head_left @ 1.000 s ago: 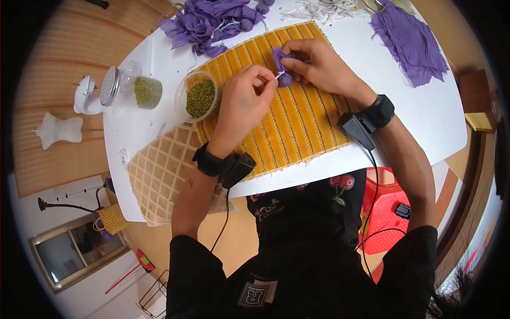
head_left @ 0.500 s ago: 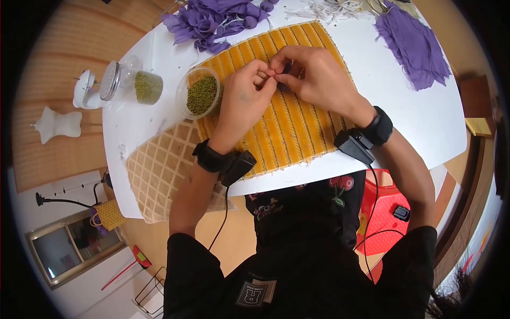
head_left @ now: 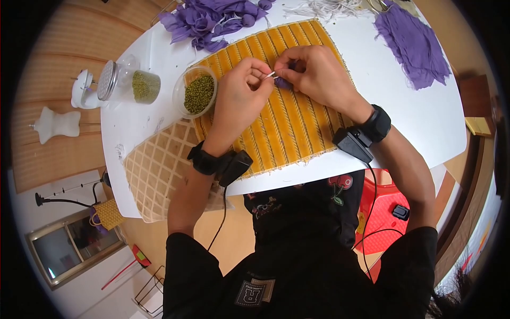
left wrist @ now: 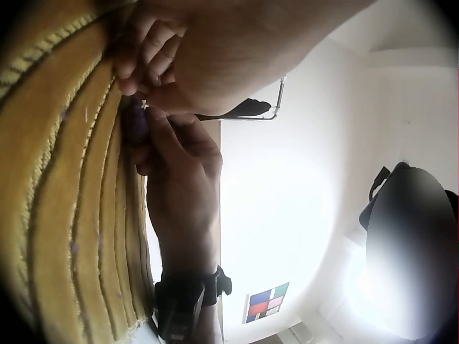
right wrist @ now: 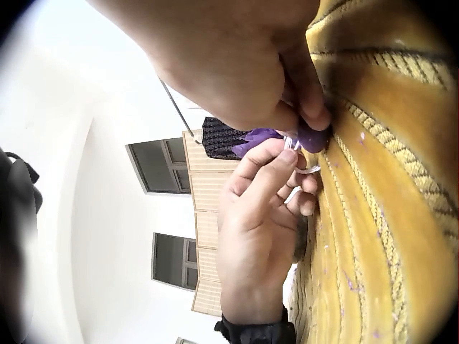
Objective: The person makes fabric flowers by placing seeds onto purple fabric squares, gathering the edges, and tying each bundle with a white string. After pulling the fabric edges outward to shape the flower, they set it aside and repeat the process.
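Note:
A small round purple cloth bundle (head_left: pixel 282 83), tied with white string (head_left: pixel 271 74), sits low over the striped yellow mat (head_left: pixel 297 133). My left hand (head_left: pixel 241 93) pinches the string between thumb and forefinger, just left of the bundle. From the other side, my right hand (head_left: pixel 321 77) pinches the string at its fingertips, its fingers partly covering the bundle. The right wrist view shows the purple ball (right wrist: pixel 313 138) under the right fingers, with a loose string end (right wrist: pixel 308 170) curling by the left fingers. In the left wrist view the bundle (left wrist: pixel 134 122) is dark and mostly hidden.
Left of the mat stands a clear tub (head_left: pixel 178 101) of green beans, beside a clear jar (head_left: pixel 146 87) with more. Purple cloth (head_left: pixel 207 21) is heaped at the back; flat purple pieces (head_left: pixel 411 48) lie right. White strings (head_left: pixel 329 8) lie between them. A lattice-patterned cloth (head_left: pixel 159 170) overhangs the front edge.
The right hand has turned and closed in from the bundle's upper cloth to the string. The hands met, then drew slightly apart, with string showing between the fingertips.

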Demonstrator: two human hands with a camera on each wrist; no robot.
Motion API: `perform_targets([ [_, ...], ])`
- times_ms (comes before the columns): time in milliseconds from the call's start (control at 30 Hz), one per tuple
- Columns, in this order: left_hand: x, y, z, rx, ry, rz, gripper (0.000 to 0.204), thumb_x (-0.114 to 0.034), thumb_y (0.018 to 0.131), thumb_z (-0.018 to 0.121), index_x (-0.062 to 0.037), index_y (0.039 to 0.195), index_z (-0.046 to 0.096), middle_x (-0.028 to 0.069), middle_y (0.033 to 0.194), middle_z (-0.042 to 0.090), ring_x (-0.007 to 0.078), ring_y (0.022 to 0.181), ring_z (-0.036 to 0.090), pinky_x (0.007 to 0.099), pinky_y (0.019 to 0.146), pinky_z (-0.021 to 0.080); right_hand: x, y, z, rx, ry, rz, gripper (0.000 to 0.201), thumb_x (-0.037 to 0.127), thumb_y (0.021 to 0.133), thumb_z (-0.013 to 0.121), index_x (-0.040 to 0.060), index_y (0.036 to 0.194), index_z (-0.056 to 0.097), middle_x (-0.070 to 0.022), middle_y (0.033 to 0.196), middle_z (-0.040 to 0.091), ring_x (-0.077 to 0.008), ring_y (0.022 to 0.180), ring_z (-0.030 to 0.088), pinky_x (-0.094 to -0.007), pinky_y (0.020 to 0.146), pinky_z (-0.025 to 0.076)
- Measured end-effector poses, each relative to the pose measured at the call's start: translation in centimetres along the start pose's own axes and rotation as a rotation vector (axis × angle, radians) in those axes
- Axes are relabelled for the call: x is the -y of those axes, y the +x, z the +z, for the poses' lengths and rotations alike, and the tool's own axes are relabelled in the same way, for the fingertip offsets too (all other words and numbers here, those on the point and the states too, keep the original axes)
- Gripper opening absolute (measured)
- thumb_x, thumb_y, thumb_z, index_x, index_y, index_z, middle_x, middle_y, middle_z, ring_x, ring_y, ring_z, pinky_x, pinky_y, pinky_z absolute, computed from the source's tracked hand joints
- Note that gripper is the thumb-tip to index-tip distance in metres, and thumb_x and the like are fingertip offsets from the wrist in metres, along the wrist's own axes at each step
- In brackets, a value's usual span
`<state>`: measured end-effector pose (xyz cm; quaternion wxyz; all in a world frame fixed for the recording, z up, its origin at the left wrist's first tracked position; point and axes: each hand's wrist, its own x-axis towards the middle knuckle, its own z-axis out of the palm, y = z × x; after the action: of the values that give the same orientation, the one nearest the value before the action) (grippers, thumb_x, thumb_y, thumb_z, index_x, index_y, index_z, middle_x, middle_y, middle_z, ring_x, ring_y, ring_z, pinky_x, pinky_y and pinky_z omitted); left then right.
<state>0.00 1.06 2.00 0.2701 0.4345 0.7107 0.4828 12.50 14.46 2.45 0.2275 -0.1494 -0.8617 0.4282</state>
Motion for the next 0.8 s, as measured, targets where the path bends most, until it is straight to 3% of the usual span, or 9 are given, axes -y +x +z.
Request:
perform_targets([
  [100,-0.1,-0.1,0.1,-0.074,0.036,0.073,0.017,0.002,0.079,0.064,-0.001,0.093,0.055,0.0036,0.075,0.062,0.0093,0.064,0.059,0.0233,0.061,0.048,-0.1,-0.1,0.2,-0.038,0.08,0.032,0.01,0.004,0.077,0.068,-0.0025,0.085,0.069,-0.0158,0.075,0.068,-0.0272,0.068,0.066,-0.0337,0.067,0.052],
  [167,-0.8,-0.3,-0.1,-0.089,0.052,0.079,0.018,0.003,0.078,0.064,-0.0014,0.093,0.054,0.0035,0.075,0.061,0.0093,0.064,0.059,0.0232,0.061,0.048,-0.1,-0.2,0.1,-0.032,-0.001,-0.015,0.01,0.004,0.082,0.065,-0.0025,0.088,0.069,-0.0098,0.075,0.068,-0.0146,0.066,0.065,-0.028,0.063,0.051],
  [300,-1.8,-0.6,-0.4,-0.112,0.089,0.053,0.019,0.004,0.079,0.064,-0.0015,0.093,0.053,0.0033,0.077,0.06,0.0075,0.066,0.059,0.0213,0.061,0.048,-0.2,-0.2,0.3,-0.037,-0.025,-0.017,0.011,0.003,0.081,0.066,-0.0026,0.089,0.069,-0.0117,0.079,0.069,-0.0185,0.068,0.065,-0.0297,0.066,0.052],
  [367,-1.9,-0.6,-0.2,-0.106,0.011,0.081,0.017,0.004,0.081,0.063,-0.0012,0.094,0.053,0.003,0.079,0.06,0.0066,0.067,0.059,0.0204,0.061,0.048,-0.6,-0.1,0.4,-0.04,0.0,-0.109,0.012,0.005,0.077,0.068,-0.0021,0.087,0.07,-0.0167,0.081,0.068,-0.0307,0.073,0.066,-0.0356,0.07,0.052],
  [500,-1.6,-0.4,0.3,-0.118,-0.121,0.152,0.014,0.005,0.087,0.061,0.0,0.096,0.051,0.0028,0.085,0.058,0.005,0.072,0.058,0.0182,0.063,0.047,-1.2,0.1,0.3,-0.02,-0.05,-0.203,0.013,0.005,0.077,0.069,-0.002,0.087,0.07,-0.0165,0.084,0.068,-0.032,0.075,0.065,-0.0363,0.071,0.051],
  [700,-0.6,0.6,0.3,-0.16,-0.187,0.123,0.018,0.002,0.088,0.063,-0.0019,0.1,0.05,0.0027,0.089,0.059,0.0047,0.079,0.058,0.0164,0.061,0.044,-0.8,0.2,0.0,0.087,0.061,-0.099,0.012,0.006,0.079,0.069,-0.0022,0.088,0.07,-0.0168,0.085,0.068,-0.0328,0.076,0.065,-0.0363,0.07,0.05],
  [767,-0.4,0.8,0.5,-0.15,-0.217,0.143,0.017,0.0,0.089,0.062,-0.0017,0.101,0.05,0.0036,0.09,0.06,0.0055,0.079,0.058,0.0169,0.06,0.044,-1.1,0.2,0.1,0.084,0.102,-0.112,0.012,0.005,0.082,0.068,-0.0033,0.09,0.07,-0.0148,0.079,0.068,-0.0253,0.066,0.065,-0.0321,0.063,0.051],
  [800,-0.3,0.8,0.6,-0.138,-0.246,0.163,0.017,-0.001,0.09,0.061,-0.0015,0.103,0.05,0.0045,0.091,0.061,0.0063,0.078,0.059,0.0175,0.059,0.044,-1.1,0.1,0.1,0.088,0.101,-0.114,0.012,0.005,0.082,0.068,-0.0033,0.09,0.07,-0.0148,0.079,0.068,-0.0253,0.066,0.065,-0.0321,0.063,0.051],
])
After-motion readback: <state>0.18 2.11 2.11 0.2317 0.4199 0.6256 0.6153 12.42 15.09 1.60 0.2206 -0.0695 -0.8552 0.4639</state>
